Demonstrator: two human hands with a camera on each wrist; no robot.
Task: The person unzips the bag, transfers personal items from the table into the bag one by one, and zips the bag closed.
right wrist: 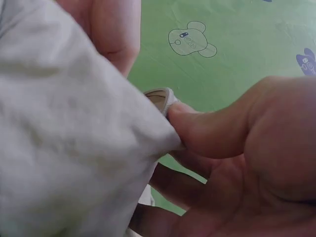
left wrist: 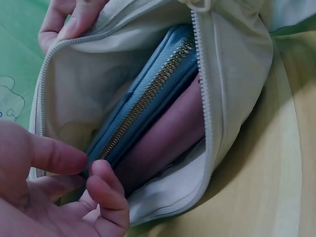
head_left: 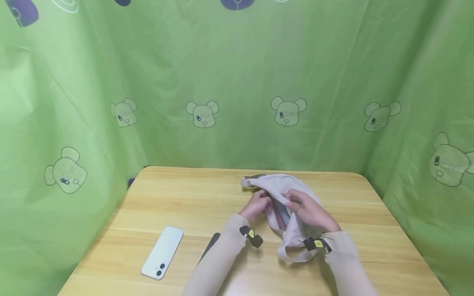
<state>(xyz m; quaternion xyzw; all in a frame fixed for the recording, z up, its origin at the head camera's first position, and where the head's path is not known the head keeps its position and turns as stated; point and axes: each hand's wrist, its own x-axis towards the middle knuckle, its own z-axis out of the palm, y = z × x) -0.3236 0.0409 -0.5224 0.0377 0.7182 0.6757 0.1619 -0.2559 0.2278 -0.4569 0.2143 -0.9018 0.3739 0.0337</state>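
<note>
A beige fabric bag (head_left: 309,191) lies on the table with its zipped mouth spread wide. My right hand (head_left: 309,209) pinches the rim of that mouth between thumb and fingers, holding it up. Inside the bag, a blue pouch (left wrist: 143,96) with a brass-coloured zipper lies slantwise beside a smooth mauve item (left wrist: 163,138), whose kind I cannot make out. At the mouth's near side, my left hand (left wrist: 64,187) has its thumb and curled fingers at the lower end of the blue pouch, pinching it. The fingertips behind that end are partly hidden.
A white phone (head_left: 162,253) lies face down at the table's left. Beside the left sleeve, a flat dark object (head_left: 210,245) is mostly covered by the forearm. Green curtains (head_left: 237,139) enclose the wooden table (head_left: 177,193) at the back and sides.
</note>
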